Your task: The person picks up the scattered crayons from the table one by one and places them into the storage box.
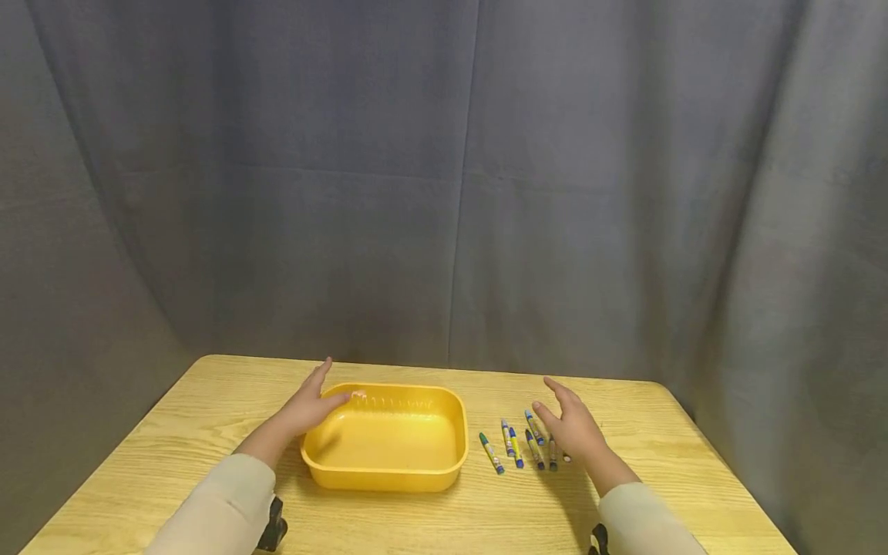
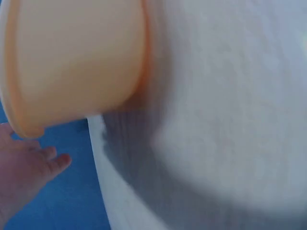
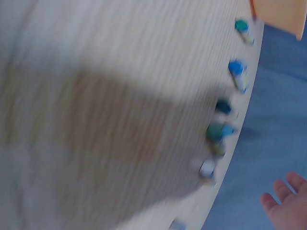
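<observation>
A yellow plastic tub (image 1: pixel 385 481) sits on the wooden table, its inside bare. My left hand (image 1: pixel 305 410) is at the tub's back left corner, fingers straight and thumb reaching over the rim. In the left wrist view, that hand (image 2: pixel 26 165) shows beside the tub's rim (image 2: pixel 12 91) and holds nothing. Several crayons in printed wrappers lie loose right of the tub, among them a green-tipped crayon (image 1: pixel 491 453) and a yellow crayon (image 1: pixel 516 449). Over the rightmost crayons hovers my right hand (image 1: pixel 577 432), fingers extended and thumb apart, partly hiding them.
The light wood table (image 1: pixel 375 524) has rounded back corners. Behind it and at both sides hangs a grey curtain (image 1: pixel 388 231). In the right wrist view, a small pale object (image 3: pixel 177 224) lies near the table edge, apart from the other crayons.
</observation>
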Available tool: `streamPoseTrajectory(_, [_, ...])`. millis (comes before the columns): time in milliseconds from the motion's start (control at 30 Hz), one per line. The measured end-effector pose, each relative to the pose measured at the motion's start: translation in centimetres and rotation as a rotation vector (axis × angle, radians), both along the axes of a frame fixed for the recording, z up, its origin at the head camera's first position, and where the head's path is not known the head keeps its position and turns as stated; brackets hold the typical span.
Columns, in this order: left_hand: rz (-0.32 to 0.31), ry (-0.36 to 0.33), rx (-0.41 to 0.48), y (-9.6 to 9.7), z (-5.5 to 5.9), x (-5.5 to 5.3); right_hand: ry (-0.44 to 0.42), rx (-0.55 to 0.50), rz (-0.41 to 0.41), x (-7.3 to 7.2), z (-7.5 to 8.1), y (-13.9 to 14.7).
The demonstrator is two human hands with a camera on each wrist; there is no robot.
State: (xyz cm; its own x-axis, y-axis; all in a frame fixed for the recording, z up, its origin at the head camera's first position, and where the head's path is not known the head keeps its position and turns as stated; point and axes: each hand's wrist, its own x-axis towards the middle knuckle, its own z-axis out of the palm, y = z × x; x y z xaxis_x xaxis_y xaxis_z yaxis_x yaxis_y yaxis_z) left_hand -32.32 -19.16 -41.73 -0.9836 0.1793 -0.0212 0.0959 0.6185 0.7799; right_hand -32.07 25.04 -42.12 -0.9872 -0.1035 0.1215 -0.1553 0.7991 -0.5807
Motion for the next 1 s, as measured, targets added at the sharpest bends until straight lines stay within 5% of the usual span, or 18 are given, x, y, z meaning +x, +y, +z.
streamPoseTrajectory(300, [-0.009, -0.104, 0.232, -1.4, -2.7, 2.7, -0.093, 0.024, -0.050, 2.5, -0.7, 5.9])
streamPoseTrajectory(500, [-0.015, -0.121, 0.387, -1.5, -3.5, 3.7, -0.121, 0.043, -0.044, 3.5, -1.3, 8.2])
streamPoseTrajectory(1000, [-0.072, -0.159, 0.593, -1.9, -5.4, 4.9, -0.174, 0.088, -0.052, 3.3, -3.1, 9.3])
